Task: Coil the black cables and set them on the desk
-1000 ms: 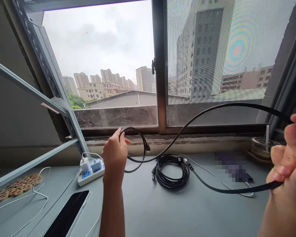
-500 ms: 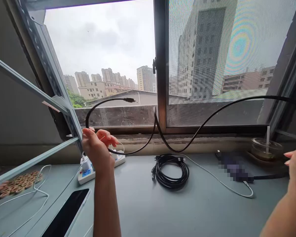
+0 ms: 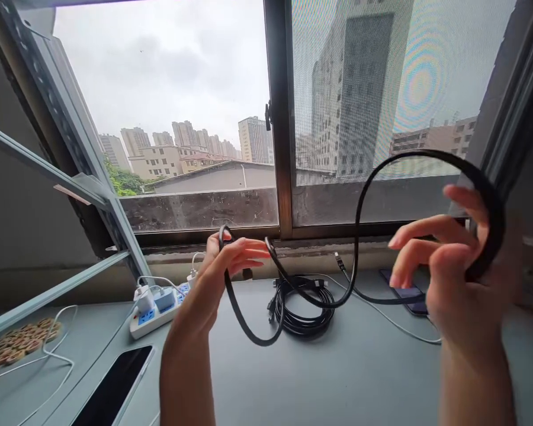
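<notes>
A black cable (image 3: 356, 236) hangs in loose curves between my two hands above the desk. My left hand (image 3: 217, 266) grips it near the thumb, and one loop dips below the fingers. A small dark end shows just under those fingertips, too unclear to name. My right hand (image 3: 453, 260) holds a thick bend of the same cable in the crook of the thumb, with the fingers curled and apart. From beneath that hand a length runs left to a plug (image 3: 340, 260). Behind the hanging curve, a coiled black cable (image 3: 308, 328) lies on the desk.
On the left are a white power strip (image 3: 153, 319) with chargers, a phone (image 3: 115, 384), white cords and a wooden mat (image 3: 20, 343). A dark phone-like device (image 3: 402, 285) is partly behind my right hand. A metal shelf frame (image 3: 119, 219) stands before the window (image 3: 285, 201).
My right hand has come in from the far right edge, bringing the cable into a rounder loop. My left hand has moved right, and the cable end above it has dropped out of sight there.
</notes>
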Available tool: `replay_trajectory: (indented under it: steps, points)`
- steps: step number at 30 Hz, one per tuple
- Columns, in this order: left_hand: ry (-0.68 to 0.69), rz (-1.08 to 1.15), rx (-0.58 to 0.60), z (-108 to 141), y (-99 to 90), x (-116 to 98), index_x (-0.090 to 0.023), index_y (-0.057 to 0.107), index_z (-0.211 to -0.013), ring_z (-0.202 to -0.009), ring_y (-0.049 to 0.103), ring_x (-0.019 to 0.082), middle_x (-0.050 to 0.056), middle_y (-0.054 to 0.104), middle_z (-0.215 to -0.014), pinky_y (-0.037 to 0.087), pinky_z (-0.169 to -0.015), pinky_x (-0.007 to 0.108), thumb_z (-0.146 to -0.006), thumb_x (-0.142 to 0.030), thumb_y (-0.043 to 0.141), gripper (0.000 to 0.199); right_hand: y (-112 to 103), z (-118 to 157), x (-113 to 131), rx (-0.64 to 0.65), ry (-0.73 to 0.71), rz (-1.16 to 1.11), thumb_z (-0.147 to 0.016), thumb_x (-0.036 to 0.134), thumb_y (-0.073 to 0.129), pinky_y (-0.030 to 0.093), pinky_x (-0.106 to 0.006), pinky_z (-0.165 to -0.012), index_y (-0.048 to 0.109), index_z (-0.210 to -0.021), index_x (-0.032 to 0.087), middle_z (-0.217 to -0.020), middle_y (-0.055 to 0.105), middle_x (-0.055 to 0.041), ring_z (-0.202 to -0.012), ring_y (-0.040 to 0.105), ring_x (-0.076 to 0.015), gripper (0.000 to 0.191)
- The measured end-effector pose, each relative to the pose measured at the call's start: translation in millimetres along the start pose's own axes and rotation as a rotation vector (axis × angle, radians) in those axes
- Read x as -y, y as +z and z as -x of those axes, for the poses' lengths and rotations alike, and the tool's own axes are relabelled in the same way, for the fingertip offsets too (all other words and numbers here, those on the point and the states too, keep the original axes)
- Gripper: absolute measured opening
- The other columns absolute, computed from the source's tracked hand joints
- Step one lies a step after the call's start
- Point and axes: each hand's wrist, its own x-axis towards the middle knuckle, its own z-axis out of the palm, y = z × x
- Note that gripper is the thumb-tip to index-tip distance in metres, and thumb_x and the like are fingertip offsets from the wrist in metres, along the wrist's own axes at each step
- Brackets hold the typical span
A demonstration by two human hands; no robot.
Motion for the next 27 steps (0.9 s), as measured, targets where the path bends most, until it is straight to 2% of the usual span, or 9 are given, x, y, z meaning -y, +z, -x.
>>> replay_trajectory:
  steps: [3, 5, 8, 12, 16, 19, 22, 24, 27]
  points:
    - [-0.04, 0.091, 0.116, 8, 15.9, 0, -0.018, 0.051, -0.089, -0.094, 0.068, 0.028, 0.012, 0.072, -0.097, 0.052, -0.083, 0.04, -0.078, -0.044, 0.063, 0.03, 7, 4, -1, 0.191, -0.125, 0.047, -0.081, 0.037, 0.066, 0.038, -0.022, -0.034, 0.046, -0.127, 0.041, -0.086, 0.064, 0.0022, -0.041, 0.048, -0.0075, 0.05]
    - [-0.019, 0.114, 0.13, 13, 30.0, 0, -0.018, 0.054, -0.09, -0.102, 0.065, 0.029, 0.013, 0.071, -0.101, 0.051, -0.087, 0.041, -0.081, -0.054, 0.058, 0.037, 9, 6, -2, 0.293, -0.098, 0.065, -0.079, 0.034, 0.069, 0.035, -0.02, -0.032, 0.037, -0.136, 0.044, -0.091, 0.063, 0.0021, -0.039, 0.045, -0.005, 0.066]
    - [0.098, 0.121, 0.094, 18, 51.2, 3, -0.019, 0.057, -0.091, -0.112, 0.06, 0.029, 0.012, 0.069, -0.109, 0.049, -0.091, 0.04, -0.08, -0.065, 0.052, 0.048, 12, 10, -1, 0.413, -0.017, 0.151, -0.074, 0.033, 0.074, 0.031, -0.018, -0.031, 0.027, -0.143, 0.043, -0.092, 0.063, 0.0018, -0.039, 0.041, -0.0029, 0.084]
    - [0.16, 0.182, 0.063, 19, 65.2, 10, -0.021, 0.056, -0.098, -0.113, 0.059, 0.026, 0.009, 0.069, -0.109, 0.048, -0.094, 0.039, -0.079, -0.063, 0.056, 0.046, 21, 17, 6, 0.491, 0.067, 0.241, -0.071, 0.032, 0.076, 0.034, -0.016, -0.033, 0.019, -0.146, 0.043, -0.088, 0.064, 0.0031, -0.042, 0.042, -0.0035, 0.095]
    - [0.157, 0.175, 0.15, 13, 59.2, 11, -0.022, 0.06, -0.101, -0.109, 0.061, 0.027, 0.008, 0.068, -0.113, 0.05, -0.092, 0.037, -0.076, -0.06, 0.062, 0.046, 29, 18, 10, 0.525, 0.096, 0.331, -0.083, 0.026, 0.061, 0.037, -0.015, -0.04, 0.016, -0.148, 0.039, -0.071, 0.06, 0.0077, -0.043, 0.044, -0.005, 0.08]
    - [0.151, 0.191, 0.216, 7, 49.2, 9, -0.023, 0.065, -0.094, -0.108, 0.063, 0.026, 0.006, 0.07, -0.109, 0.051, -0.091, 0.035, -0.072, -0.053, 0.071, 0.037, 29, 12, 6, 0.426, -0.018, 0.478, -0.088, 0.027, 0.053, 0.037, -0.017, -0.044, 0.04, -0.142, 0.031, -0.055, 0.053, 0.0079, -0.044, 0.044, -0.007, 0.056]
    - [0.079, 0.213, 0.252, 1, 40.3, 6, -0.023, 0.07, -0.09, -0.104, 0.065, 0.024, 0.004, 0.071, -0.105, 0.053, -0.086, 0.028, -0.067, -0.045, 0.078, 0.034, 29, 5, 0, 0.273, -0.091, 0.555, -0.089, 0.028, 0.05, 0.038, -0.019, -0.049, 0.065, -0.119, 0.026, -0.058, 0.056, 0.0031, -0.051, 0.05, -0.009, 0.033]
    - [-0.005, 0.29, 0.237, -2, 36.8, 4, -0.023, 0.071, -0.085, -0.092, 0.068, 0.02, 0.001, 0.072, -0.094, 0.056, -0.075, 0.023, -0.063, -0.041, 0.082, 0.03, 29, 1, -3, 0.274, 0.008, 0.433, -0.09, 0.032, 0.051, 0.036, -0.019, -0.046, 0.068, -0.112, 0.023, -0.056, 0.054, 0.0032, -0.048, 0.049, -0.0084, 0.03]
    - [-0.063, 0.387, 0.21, -3, 36.5, 3, -0.023, 0.069, -0.077, -0.069, 0.066, 0.012, -0.003, 0.068, -0.074, 0.054, -0.06, 0.018, -0.055, -0.034, 0.087, 0.03, 31, 1, -2, 0.369, 0.231, 0.091, -0.09, 0.039, 0.052, 0.032, -0.016, -0.04, 0.063, -0.118, 0.022, -0.048, 0.045, 0.0075, -0.041, 0.04, -0.0055, 0.034]
